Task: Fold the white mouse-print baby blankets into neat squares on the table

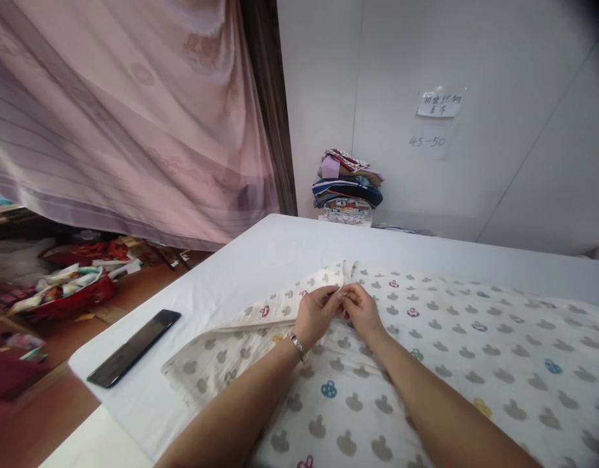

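A white cloth printed with grey and coloured mushrooms spreads over the table, its left part folded over and bunched. My left hand, with a metal band on the wrist, pinches the cloth near its far edge. Right beside it, fingertips almost meeting, my right hand pinches the same gathered bit of cloth. Between the two hands the fabric is drawn up into a small ridge. What exactly lies between the fingertips is hidden by the fingers.
A black phone lies on the white tabletop at the left. Folded fabrics are stacked beyond the far edge by the wall. A pink curtain hangs at the left, above a red basket of cloth on the floor.
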### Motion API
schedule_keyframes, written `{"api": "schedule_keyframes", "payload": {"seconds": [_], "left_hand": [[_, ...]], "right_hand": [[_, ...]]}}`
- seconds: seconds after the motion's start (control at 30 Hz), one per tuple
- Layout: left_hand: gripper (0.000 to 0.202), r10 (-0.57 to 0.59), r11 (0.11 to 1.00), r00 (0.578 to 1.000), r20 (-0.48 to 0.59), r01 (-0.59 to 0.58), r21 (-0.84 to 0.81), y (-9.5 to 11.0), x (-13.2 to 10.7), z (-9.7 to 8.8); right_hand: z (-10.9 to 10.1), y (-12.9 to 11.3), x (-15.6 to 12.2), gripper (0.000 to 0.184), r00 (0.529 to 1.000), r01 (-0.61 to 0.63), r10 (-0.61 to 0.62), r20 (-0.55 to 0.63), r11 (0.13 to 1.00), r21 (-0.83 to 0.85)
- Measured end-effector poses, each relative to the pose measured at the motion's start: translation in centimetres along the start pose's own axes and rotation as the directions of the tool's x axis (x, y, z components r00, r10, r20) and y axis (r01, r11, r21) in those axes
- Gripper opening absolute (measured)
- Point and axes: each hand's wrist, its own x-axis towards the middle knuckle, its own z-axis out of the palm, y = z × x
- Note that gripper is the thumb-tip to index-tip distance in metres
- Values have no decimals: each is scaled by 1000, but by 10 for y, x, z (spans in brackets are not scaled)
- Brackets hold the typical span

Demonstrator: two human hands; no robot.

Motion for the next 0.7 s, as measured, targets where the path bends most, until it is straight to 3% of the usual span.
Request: {"api": "schedule_keyframes", "payload": {"seconds": [0.23, 0.33, 0.43, 0.6, 0.7], "left_hand": [[34, 157, 980, 986, 47, -162, 115, -4, -2, -6], [37, 288, 939, 954, 82, -299, 172, -8, -1, -9], [42, 393, 869, 914, 103, -406, 282, -11, 0, -11], [47, 441, 774, 893, 93, -430, 466, -9, 5, -19], [44, 473, 780, 880, -47, -393, 488, -6, 13, -37]], "right_hand": [[-3, 4, 1, 18, 1000, 22, -22, 0, 1000, 7], [-4, 3, 2, 23, 999, 40, -40, 5, 999, -6], [-5, 3, 2, 39, 1000, 26, -26, 6, 998, -53], [-5, 8, 2, 52, 993, 62, -41, 107, 978, -199], [-12, 6, 5, 48, 990, 118, -92, 109, 957, -266]]}}
